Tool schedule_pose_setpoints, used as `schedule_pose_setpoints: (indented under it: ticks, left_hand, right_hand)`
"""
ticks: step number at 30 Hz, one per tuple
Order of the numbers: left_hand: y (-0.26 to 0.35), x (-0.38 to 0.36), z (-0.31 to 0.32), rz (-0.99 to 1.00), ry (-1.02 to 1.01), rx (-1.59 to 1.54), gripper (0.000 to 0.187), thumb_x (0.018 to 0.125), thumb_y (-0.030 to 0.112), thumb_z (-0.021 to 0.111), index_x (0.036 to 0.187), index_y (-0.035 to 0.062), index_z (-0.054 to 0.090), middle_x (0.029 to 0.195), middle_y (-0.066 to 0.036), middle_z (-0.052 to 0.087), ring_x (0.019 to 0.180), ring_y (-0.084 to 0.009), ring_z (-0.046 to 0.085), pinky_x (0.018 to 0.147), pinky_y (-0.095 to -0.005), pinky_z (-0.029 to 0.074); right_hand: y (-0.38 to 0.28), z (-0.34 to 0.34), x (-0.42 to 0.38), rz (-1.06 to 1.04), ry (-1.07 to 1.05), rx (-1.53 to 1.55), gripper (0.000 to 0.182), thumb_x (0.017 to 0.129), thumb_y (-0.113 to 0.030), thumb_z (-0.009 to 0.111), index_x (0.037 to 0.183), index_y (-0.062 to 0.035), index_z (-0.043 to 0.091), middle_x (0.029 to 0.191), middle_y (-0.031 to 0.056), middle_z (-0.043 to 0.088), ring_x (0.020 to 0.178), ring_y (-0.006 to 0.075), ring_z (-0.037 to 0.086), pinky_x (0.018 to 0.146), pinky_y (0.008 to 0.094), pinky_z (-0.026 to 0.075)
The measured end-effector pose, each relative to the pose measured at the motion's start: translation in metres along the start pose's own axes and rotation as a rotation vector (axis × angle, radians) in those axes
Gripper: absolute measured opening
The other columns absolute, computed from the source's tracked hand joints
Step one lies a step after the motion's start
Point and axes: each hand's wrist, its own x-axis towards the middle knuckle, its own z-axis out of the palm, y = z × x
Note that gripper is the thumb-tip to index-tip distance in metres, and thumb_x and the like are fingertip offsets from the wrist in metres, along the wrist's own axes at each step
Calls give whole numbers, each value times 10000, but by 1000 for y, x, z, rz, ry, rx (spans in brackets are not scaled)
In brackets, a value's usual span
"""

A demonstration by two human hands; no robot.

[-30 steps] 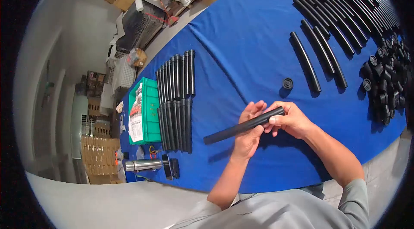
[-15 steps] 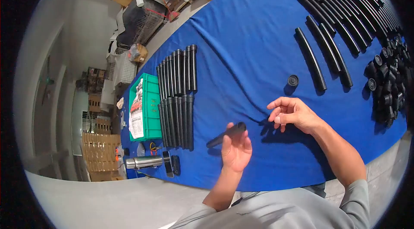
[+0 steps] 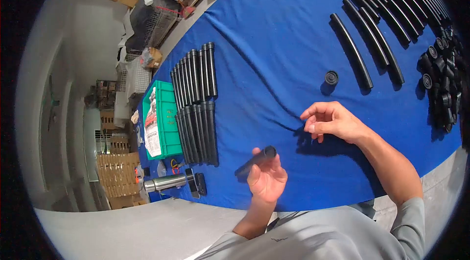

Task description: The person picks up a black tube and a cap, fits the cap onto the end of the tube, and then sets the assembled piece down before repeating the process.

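Beyond the fingertips of the left hand [image 3: 268, 181], a black tube [image 3: 255, 160] lies in its loosely curled grasp, near end raised; the fingers behind it are partly hidden, so exact contact cannot be told. Right hand [image 3: 333, 123]: half open, fingers bent, holding nothing visible, above the blue cloth [image 3: 274, 64]. Beyond it, a single black cap [image 3: 331, 78]. Farther right, heaped caps [image 3: 443, 81], overlapping, dim at the view's edge. Left of both hands, capped tubes [image 3: 198, 113] beside a green crate [image 3: 169, 122].
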Motion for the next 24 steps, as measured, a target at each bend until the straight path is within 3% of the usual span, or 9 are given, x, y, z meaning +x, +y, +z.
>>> schedule_pose_setpoints:
  ticks: [3,9,12,14,16,17,20,21,24]
  left_hand:
    - [3,3,-7,-61,-157,88,382,916,154,742,1283,226,665,1351,-80,649,1239,-250,635,953,-388,577]
    - [6,5,-20,-90,-234,24,417,928,171,726,1333,201,632,1380,-129,611,1219,-322,617,936,-446,561]
    - [9,25,-9,-79,-203,141,393,966,165,673,1351,214,612,1442,-121,566,1344,-324,544,968,-454,578]
    - [10,55,-8,-15,-216,156,377,1026,226,590,1384,110,571,1472,-209,515,1380,-422,475,1095,-558,486]
    - [5,86,2,96,-174,253,344,1040,247,573,1334,70,590,1439,-238,535,1389,-426,460,1092,-549,494]
    - [0,103,3,117,-166,274,324,1042,249,570,1308,65,598,1415,-239,556,1369,-426,482,1080,-537,508]
    - [-9,139,-8,160,-137,337,280,1046,255,564,1238,58,617,1345,-241,611,1302,-425,550,1048,-509,543]
    - [-12,147,-18,153,-133,353,269,1047,257,563,1221,59,618,1322,-242,625,1275,-424,575,1038,-506,551]
    - [-24,153,-27,121,-101,392,230,1034,233,589,1195,70,607,1252,-246,663,1187,-420,640,1018,-498,566]
  right_hand:
    - [6,-1,1,-30,-18,0,374,911,-192,734,1191,33,629,938,60,687,790,124,656,665,281,540]
    - [7,-1,1,-12,-5,-14,320,917,-159,721,1175,17,646,945,55,689,766,111,644,643,284,528]
    - [1,-3,-3,-22,67,-300,262,933,-156,710,1140,-1,666,921,29,678,752,101,637,627,305,515]
    - [2,-9,-5,-361,340,-593,247,903,-107,722,1120,-2,669,940,72,678,745,176,649,644,340,519]
    - [-14,-14,-8,-668,662,-980,280,878,-72,727,1139,1,657,975,111,681,756,232,653,667,353,530]
    - [-15,-21,-6,-729,756,-1036,404,839,-33,731,1232,-44,642,1150,174,651,783,289,649,707,357,549]
    - [-22,-15,-3,-677,838,-1275,514,830,-42,735,1325,-92,608,1290,175,595,854,294,658,739,373,564]
    - [-16,-18,0,-542,797,-1375,579,808,-62,752,1362,-124,597,1361,179,550,953,314,646,774,399,570]
    - [-6,-30,6,-505,696,-1601,556,829,-69,706,1370,-84,579,1318,189,573,1043,339,612,856,425,546]
